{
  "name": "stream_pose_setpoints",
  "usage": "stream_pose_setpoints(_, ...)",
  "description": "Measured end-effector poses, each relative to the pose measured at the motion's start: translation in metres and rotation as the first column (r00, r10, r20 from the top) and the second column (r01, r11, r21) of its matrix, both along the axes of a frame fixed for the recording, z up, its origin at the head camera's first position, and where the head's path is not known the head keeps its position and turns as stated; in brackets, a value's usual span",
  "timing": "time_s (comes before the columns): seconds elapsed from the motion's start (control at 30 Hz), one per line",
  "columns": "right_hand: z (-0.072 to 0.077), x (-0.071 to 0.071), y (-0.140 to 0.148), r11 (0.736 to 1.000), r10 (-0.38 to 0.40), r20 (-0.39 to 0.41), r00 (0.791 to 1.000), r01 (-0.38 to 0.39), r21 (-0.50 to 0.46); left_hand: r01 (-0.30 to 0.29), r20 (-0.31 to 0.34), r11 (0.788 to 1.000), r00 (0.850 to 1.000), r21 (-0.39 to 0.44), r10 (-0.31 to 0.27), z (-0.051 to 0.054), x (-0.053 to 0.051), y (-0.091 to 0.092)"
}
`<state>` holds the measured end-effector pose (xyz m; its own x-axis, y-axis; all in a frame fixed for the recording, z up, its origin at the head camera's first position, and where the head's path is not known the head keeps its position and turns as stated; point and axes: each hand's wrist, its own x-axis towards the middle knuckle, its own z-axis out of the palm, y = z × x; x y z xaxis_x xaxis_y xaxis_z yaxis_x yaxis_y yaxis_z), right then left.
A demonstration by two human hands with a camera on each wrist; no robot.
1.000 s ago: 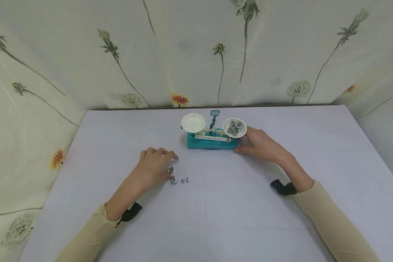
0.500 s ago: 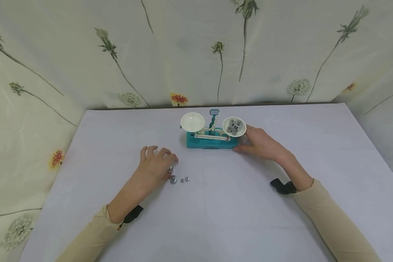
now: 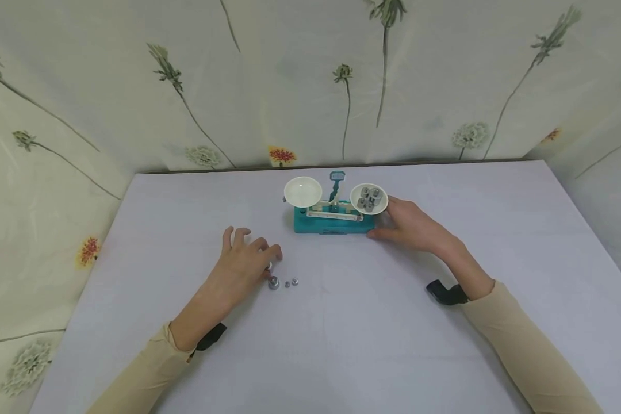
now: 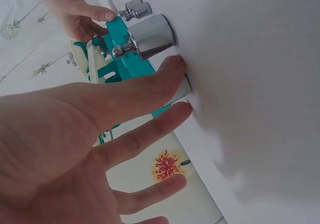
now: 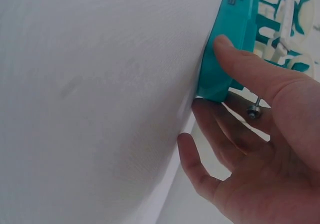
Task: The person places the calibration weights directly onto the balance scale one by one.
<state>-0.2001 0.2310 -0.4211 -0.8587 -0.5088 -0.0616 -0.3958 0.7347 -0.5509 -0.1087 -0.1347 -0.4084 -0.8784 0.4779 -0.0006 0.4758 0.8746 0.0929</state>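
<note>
A teal balance scale (image 3: 333,225) with two white pans stands near the back of the table. Several metal weights (image 3: 370,199) sit in its right pan, while the left pan (image 3: 303,192) holds nothing. My right hand (image 3: 411,225) grips the right end of the base, its thumb (image 5: 235,56) on the front side. Left of the scale's front, my left hand (image 3: 240,267) has thumb and index finger on either side of a metal weight (image 4: 183,89), pinching it at the table; the fingers mostly hide it. Its other fingers are spread.
Beside the left hand stand a larger knobbed weight (image 3: 273,282) and two small weights (image 3: 295,282) on the white tabletop (image 3: 341,339). A flower-patterned cloth (image 3: 290,86) hangs behind the table's back edge.
My left index finger has drawn in toward the thumb, so the weight between them is now mostly hidden. My right hand keeps its hold on the scale. The head view has shifted slightly.
</note>
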Motion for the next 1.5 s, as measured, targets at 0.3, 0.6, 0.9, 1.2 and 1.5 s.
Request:
stream_pose_setpoints(0.3,0.003,-0.002,0.000,1.000,-0.007,0.010,1.000,0.007,0.005,0.007,0.004,1.000,1.000,-0.003,-0.007,0.000,-0.005,0.003)
stream_pose_setpoints(0.6,0.002,-0.003,0.002,1.000,0.000,-0.002,1.000,0.000,-0.001,0.023,-0.030,1.000,0.999,0.019,-0.023,0.000,-0.010,0.000)
stream_pose_setpoints(0.9,0.002,-0.001,0.001,1.000,-0.012,0.009,1.000,0.012,-0.005,0.003,0.012,1.000,1.000,0.017,-0.004,0.002,-0.013,0.000)
stream_pose_setpoints(1.2,-0.001,-0.001,0.001,1.000,-0.004,0.004,1.000,0.004,-0.009,-0.009,0.041,1.000,0.999,0.015,0.008,0.003,-0.012,0.000)
stream_pose_setpoints(1.5,-0.001,-0.003,0.001,1.000,-0.007,0.002,1.000,0.007,0.014,-0.011,0.037,1.000,0.999,0.018,0.010,0.003,-0.013,0.001)
